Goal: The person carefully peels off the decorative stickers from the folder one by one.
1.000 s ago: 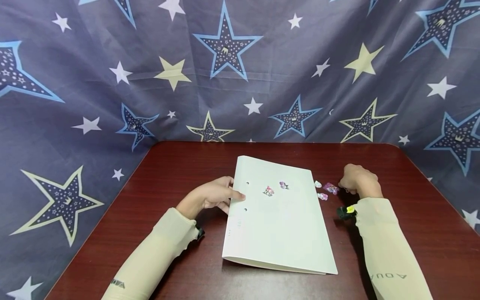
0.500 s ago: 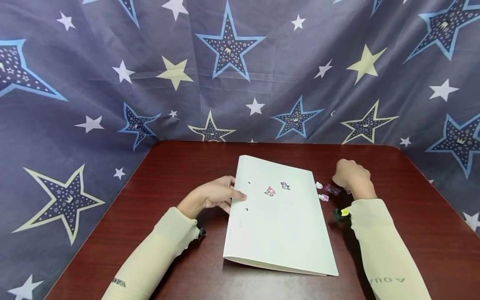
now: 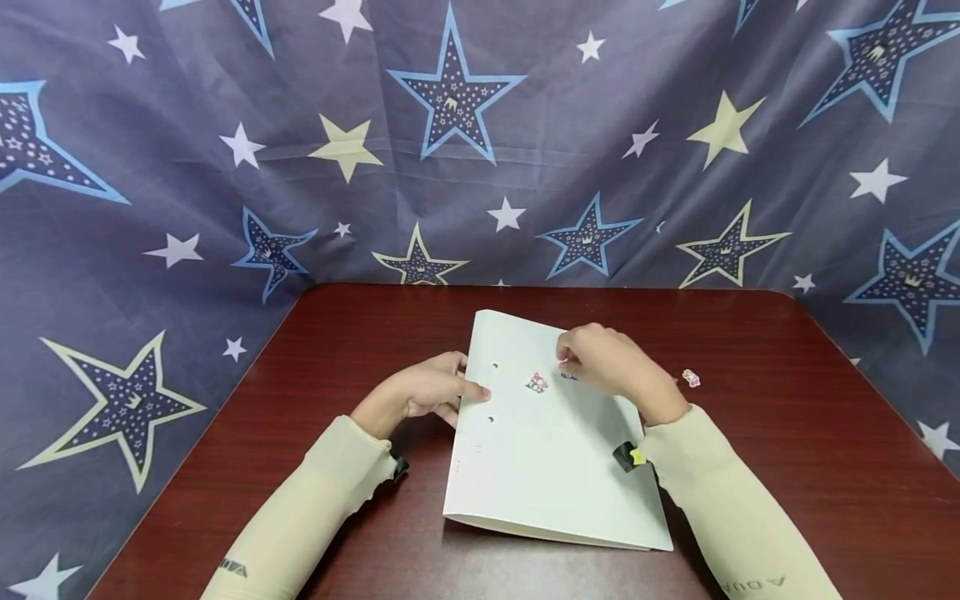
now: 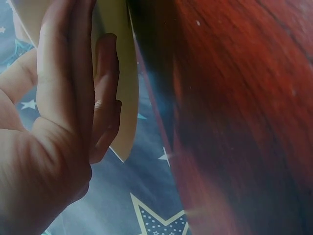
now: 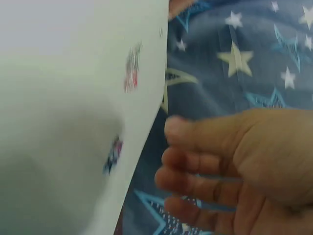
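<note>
White folder [image 3: 555,475] lies near the middle of the dark red table [image 3: 360,333], long sides running away from you, spine side to your left. Reads as light, fairly stiff card, springy where the near edge gapes; smooth face, so probably inclined to slide or swing unless pinned. Best hold: the spine side, where your left hand [image 3: 431,385] grips it, thumb on the upper face, fingers behind the edge. Your right hand [image 3: 607,362] is above the far part of the folder, fingers bent, thumb close to the forefinger; right wrist view is blurred, cannot tell whether they pinch anything. Small printed pieces look like stickers: thin, nearly weightless, easy to crease, perhaps tacky behind; take each by its rim between thumb and fingertip. Count in sight: 3. Pink-and-grey sticker [image 3: 537,383] on the folder, between your hands; dark sticker [image 3: 569,377] also on the folder, partly covered by your right hand in the head view; pink sticker [image 3: 691,378] on the table, just right of your right wrist. Your right arm may hide more. Other tallies: 1 folder, 2 small dark holes [image 3: 491,419] along the spine side, 2 cream sleeves [image 3: 322,483], 1 star-print cloth [image 3: 360,67] beyond the table.
</note>
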`<state>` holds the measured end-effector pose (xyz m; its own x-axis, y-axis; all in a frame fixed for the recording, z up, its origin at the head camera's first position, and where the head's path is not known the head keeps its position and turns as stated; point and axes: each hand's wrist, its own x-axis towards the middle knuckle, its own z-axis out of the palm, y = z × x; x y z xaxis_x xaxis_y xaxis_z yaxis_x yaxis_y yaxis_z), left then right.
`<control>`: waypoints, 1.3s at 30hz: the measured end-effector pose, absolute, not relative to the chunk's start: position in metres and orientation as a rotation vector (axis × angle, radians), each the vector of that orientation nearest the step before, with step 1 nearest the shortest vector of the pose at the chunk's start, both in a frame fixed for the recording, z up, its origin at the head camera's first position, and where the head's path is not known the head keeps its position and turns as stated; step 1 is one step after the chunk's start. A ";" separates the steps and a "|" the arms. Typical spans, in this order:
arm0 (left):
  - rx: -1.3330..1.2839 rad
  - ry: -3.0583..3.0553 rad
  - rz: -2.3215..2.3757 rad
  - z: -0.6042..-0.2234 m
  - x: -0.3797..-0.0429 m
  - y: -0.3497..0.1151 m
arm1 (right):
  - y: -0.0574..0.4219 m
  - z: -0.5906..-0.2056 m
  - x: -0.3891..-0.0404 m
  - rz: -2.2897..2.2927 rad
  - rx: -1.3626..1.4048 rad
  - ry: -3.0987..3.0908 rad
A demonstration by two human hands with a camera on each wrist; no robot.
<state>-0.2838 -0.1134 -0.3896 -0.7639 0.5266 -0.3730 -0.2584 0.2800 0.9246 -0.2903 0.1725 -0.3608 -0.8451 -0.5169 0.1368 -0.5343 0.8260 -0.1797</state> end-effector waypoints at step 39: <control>0.249 1.901 1.545 -0.390 -0.285 -0.114 | 0.126 -0.381 -0.262 -0.183 0.952 -2.719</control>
<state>-0.2848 -0.1139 -0.3904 -0.7600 0.5330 -0.3718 -0.2550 0.2817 0.9250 -0.2622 0.1259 -0.3814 -0.7535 -0.6273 0.1968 -0.5952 0.7781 0.2009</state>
